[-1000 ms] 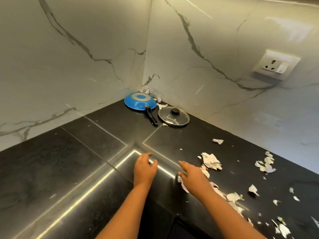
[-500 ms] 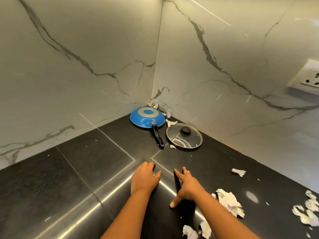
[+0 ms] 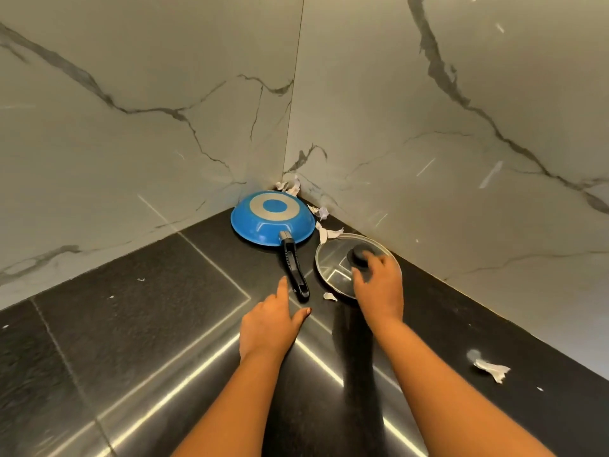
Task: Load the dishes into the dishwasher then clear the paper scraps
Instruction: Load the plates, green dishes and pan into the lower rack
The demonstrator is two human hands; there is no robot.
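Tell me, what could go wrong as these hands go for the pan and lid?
The right hand grips the glass lid by its knob alone; it could swing or slip. The pan lies upside down, so lifting it by its handle near the left hand may twist it. The scraps behind may scatter.

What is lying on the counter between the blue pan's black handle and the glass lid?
In the head view, that stretch is mostly bare black counter. One small paper scrap lies there, near the tip of the handle and close to the near rim of the glass lid.
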